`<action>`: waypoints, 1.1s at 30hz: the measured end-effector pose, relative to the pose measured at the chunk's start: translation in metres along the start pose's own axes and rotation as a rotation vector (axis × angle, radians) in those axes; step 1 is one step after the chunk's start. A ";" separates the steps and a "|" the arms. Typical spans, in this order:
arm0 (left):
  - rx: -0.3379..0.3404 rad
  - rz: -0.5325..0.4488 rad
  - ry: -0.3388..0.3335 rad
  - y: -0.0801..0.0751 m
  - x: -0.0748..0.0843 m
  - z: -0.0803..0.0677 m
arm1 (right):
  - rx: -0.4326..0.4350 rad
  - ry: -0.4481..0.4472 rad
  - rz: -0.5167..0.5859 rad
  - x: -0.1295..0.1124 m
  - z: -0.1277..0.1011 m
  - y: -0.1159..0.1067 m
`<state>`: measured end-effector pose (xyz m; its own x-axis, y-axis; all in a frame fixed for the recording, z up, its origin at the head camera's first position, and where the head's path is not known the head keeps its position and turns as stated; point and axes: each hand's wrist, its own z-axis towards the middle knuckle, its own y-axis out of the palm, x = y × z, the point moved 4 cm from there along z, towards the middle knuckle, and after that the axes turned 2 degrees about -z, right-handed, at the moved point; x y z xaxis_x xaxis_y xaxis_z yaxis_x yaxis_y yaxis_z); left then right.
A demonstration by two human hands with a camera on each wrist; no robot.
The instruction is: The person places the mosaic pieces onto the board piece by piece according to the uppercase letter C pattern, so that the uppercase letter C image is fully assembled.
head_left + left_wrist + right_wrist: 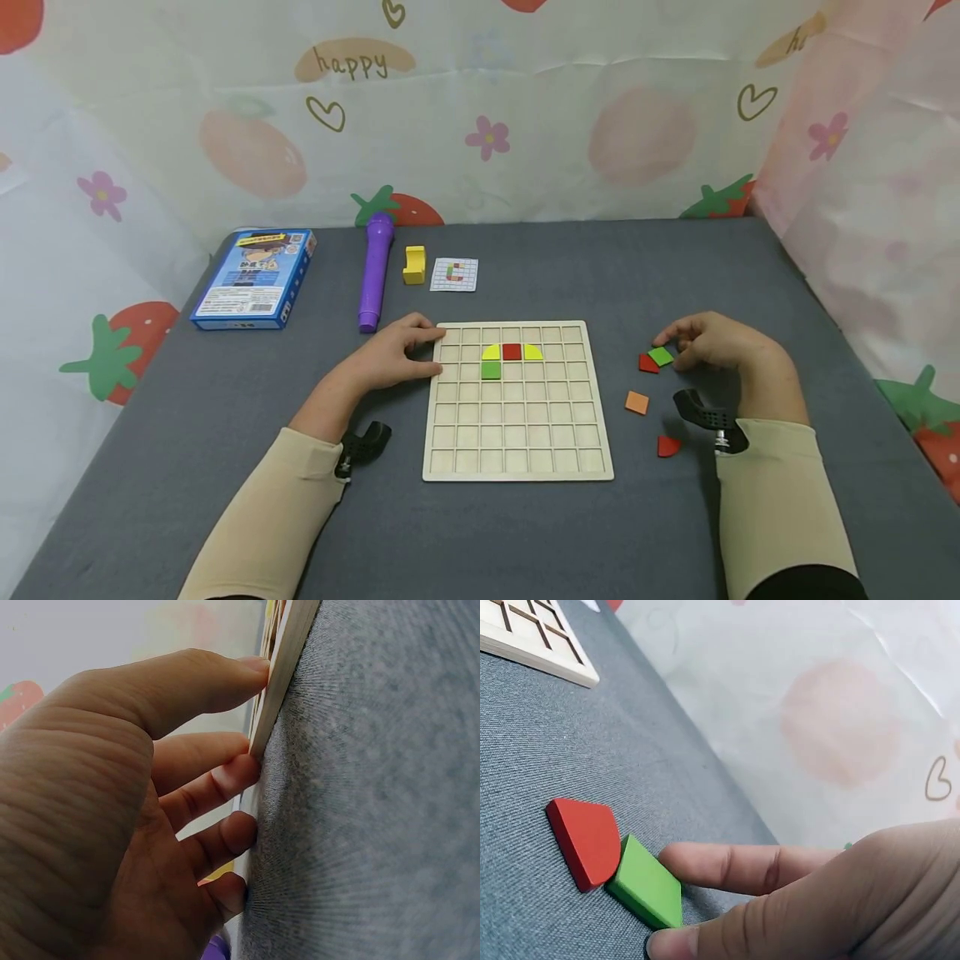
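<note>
gray cloth-covered table (pixel 525 533), strawberry-print sheet (pixel 555 100) hanging behind | thin green square tile (pixel 660 356) sitting right of grid board (pixel 517 437), beside red piece (pixel 648 364) | right hand (pixel 716 340) pinching tile | left hand (pixel 390 354), fingers spread, touching board edge

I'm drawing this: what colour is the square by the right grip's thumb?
Bright green. The square shows best in the right wrist view.

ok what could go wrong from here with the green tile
The right hand pinches the green tile by its edges, so it could slip. The red piece right beside it might get dragged along. The left hand touches the board; a push could shift it.
</note>
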<state>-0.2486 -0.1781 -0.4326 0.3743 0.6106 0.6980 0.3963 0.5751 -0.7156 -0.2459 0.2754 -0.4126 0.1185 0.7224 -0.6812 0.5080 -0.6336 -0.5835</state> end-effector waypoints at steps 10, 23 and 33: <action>0.005 -0.001 0.001 0.000 -0.001 0.001 | 0.071 -0.024 -0.075 -0.001 0.005 -0.002; 0.006 0.005 -0.005 -0.001 -0.002 0.002 | 0.198 -0.177 -0.059 -0.052 0.000 0.007; 0.007 0.015 -0.001 -0.001 -0.002 0.001 | 0.126 -0.266 -0.074 -0.096 0.003 0.041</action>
<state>-0.2507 -0.1792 -0.4334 0.3793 0.6194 0.6873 0.3850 0.5698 -0.7260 -0.2390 0.1790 -0.3729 -0.1509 0.6809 -0.7167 0.3950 -0.6230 -0.6751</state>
